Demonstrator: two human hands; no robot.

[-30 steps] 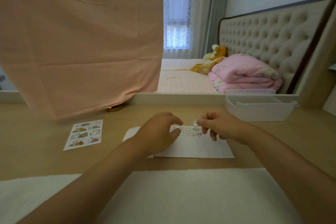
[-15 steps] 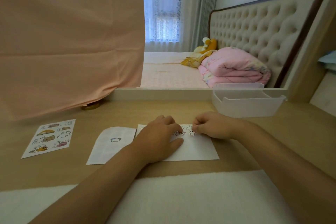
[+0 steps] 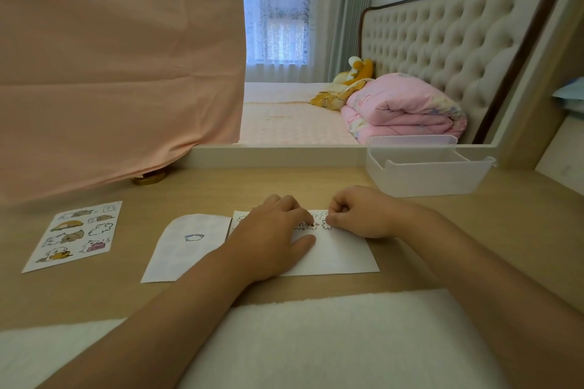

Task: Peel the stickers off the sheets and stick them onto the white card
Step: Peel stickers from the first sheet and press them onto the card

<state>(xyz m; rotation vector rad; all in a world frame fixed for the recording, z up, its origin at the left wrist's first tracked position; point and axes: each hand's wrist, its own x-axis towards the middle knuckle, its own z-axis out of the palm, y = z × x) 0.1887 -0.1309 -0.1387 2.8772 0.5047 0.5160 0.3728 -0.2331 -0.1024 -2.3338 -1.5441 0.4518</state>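
Note:
The white card (image 3: 341, 257) lies on the desk in front of me, with a row of small animal stickers along its top edge. My left hand (image 3: 268, 238) rests flat on the card's left part, its fingers reaching the sticker row. My right hand (image 3: 360, 211) is curled, and its thumb and forefinger tips hold a small white sticker (image 3: 327, 226) down on the card. A nearly bare sticker sheet (image 3: 186, 246) with one blue-white sticker lies just left of the card. A fuller sticker sheet (image 3: 76, 237) lies at the far left.
A white plastic bin (image 3: 426, 174) stands on the desk behind my right hand. A peach cloth (image 3: 120, 73) hangs over the back left, with a gold base (image 3: 150, 178) under it. White fleece (image 3: 316, 341) covers the near edge. A mirror behind shows a bed.
One second ago my right hand held the sticker just above the card; now it is down on the card's top row. My left hand has stayed on the card.

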